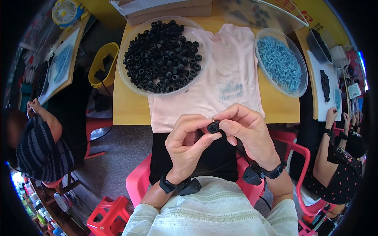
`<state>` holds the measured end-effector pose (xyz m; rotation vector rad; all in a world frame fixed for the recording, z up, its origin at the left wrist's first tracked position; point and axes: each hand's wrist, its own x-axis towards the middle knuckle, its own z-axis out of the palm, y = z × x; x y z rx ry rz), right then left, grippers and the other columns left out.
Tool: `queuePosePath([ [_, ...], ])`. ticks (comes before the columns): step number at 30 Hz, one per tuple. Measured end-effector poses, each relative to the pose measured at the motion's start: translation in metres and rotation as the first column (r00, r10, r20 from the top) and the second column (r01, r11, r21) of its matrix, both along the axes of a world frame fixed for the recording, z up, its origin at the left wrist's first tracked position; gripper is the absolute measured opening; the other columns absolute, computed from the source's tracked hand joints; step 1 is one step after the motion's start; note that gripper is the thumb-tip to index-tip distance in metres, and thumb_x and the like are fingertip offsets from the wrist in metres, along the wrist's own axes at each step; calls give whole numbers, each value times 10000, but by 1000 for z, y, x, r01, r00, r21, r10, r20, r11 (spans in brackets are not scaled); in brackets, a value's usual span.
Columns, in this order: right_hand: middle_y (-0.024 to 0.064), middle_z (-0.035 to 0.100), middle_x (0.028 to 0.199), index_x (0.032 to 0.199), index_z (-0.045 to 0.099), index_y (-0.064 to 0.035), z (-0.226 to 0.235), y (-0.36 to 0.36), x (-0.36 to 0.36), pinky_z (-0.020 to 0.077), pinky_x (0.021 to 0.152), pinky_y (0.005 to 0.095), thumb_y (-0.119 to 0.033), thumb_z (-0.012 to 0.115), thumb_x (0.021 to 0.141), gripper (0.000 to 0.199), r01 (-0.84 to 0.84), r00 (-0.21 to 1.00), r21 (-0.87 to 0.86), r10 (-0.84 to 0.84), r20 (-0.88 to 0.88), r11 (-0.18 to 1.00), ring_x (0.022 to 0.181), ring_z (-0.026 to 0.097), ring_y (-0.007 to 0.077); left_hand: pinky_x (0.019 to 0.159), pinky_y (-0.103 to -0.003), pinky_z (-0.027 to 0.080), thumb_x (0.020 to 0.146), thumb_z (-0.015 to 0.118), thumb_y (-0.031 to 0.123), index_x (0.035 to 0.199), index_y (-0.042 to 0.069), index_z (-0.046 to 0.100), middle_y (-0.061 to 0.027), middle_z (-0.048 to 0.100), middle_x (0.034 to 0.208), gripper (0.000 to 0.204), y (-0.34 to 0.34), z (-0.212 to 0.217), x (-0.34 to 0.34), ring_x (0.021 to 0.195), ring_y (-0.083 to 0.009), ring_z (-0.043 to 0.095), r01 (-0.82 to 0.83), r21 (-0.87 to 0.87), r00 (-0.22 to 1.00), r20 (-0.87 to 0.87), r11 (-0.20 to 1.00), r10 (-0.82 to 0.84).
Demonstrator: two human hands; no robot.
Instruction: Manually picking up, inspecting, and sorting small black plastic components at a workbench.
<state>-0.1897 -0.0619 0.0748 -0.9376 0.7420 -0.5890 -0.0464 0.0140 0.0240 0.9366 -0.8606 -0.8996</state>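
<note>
Your left hand (184, 138) and right hand (252, 133) together pinched a black part (213, 127) (round, hollow); beyond them lay a shirt (232, 59).

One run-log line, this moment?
left hand: pinching black part | right hand: on same part | table: left tub of black pieces, pink shirt, right tub of blue pieces

Between the fingers (233, 127), the small round part (213, 126) is black. Beyond them: pale pink garment (204, 78), blue-grey print (231, 91), yellow-tan bench (281, 112); left beyond, black pieces (157, 55); right beyond, light-blue pieces (279, 63). Nearer than the fingers: whitish top (220, 210), greenish banding.
</note>
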Motion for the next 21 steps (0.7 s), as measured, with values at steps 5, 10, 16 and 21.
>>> queuePosePath([
  [5, -11, 631, 868, 1021, 634, -29, -3, -3, 0, 400, 545, 145, -121, 656, 897, 155, -36, 999, 0, 36, -37, 999, 687, 518, 2, 721, -226, 492, 751, 716, -96, 1072, 20, 655, -90, 568, 1052, 346, 0, -7, 1, 867, -119, 585, -41, 10, 994, 100, 999, 40],
  [10, -27, 634, 843, 985, 652, -47, 17, -27, -3, 406, 555, 148, -141, 665, 890, 134, -7, 994, -137, -8, -113, 990, 685, 525, 2, 802, -271, 508, 798, 645, -98, 1143, 4, 591, -77, 559, 1026, 363, -13, -3, -3, 869, -140, 588, -27, 80, 999, 21, 996, 25],
  [16, -38, 619, 761, 885, 653, -58, 68, -138, -8, 343, 506, 172, -234, 681, 868, 179, 200, 877, -669, -435, -203, 716, 600, 449, 3, 781, -248, 476, 916, 576, 27, 1118, 2, 608, -60, 606, 911, 207, -17, -14, 8, 822, -123, 579, -67, 192, 997, -10, 979, 70],
  [21, -19, 669, 831, 889, 660, -73, 52, -235, -23, 377, 531, 171, -235, 679, 862, 166, 467, 768, -657, -640, -32, 592, 643, 469, 10, 768, -230, 476, 936, 543, 8, 1114, -27, 618, -45, 573, 896, 196, -23, -20, 14, 819, -110, 580, -36, 268, 999, 46, 963, 24],
])
